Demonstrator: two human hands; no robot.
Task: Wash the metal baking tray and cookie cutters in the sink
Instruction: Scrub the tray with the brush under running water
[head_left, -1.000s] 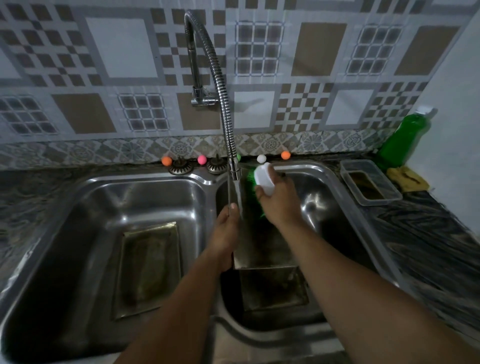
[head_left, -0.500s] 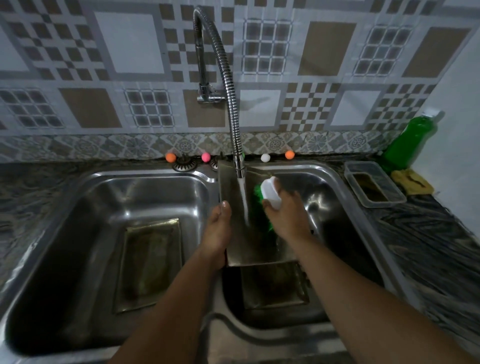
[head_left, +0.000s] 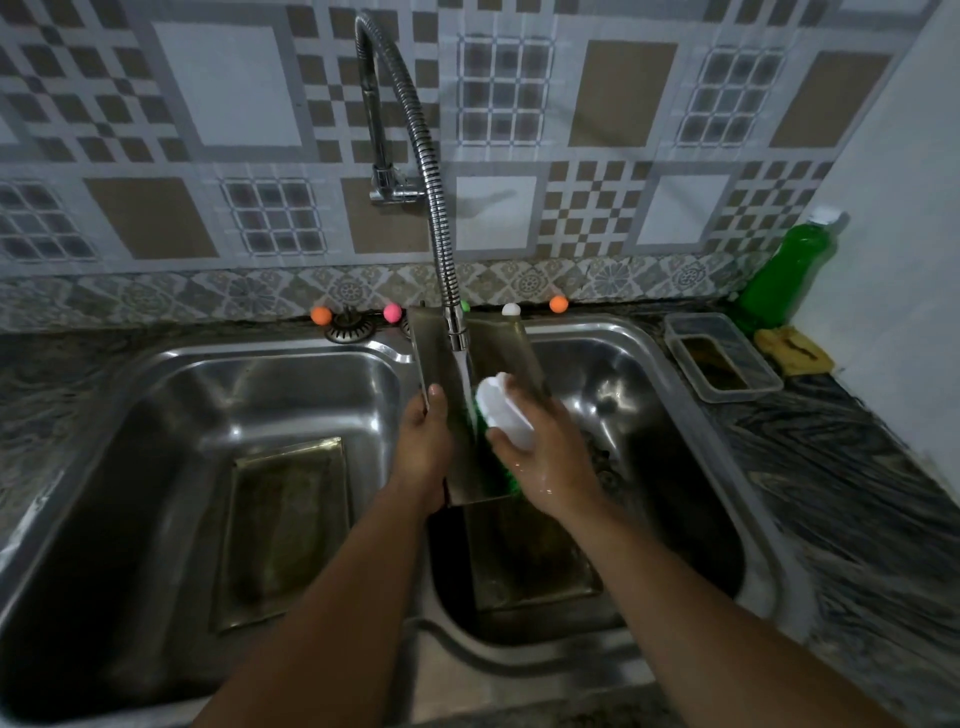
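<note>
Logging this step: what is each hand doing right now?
Left hand: holding the metal baking tray by its left edge.
Right hand: holding the white-handled scrub brush against the tray.

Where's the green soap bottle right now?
The green soap bottle leans in the far right corner of the counter, behind the clear plastic container and the yellow sponge.
</note>
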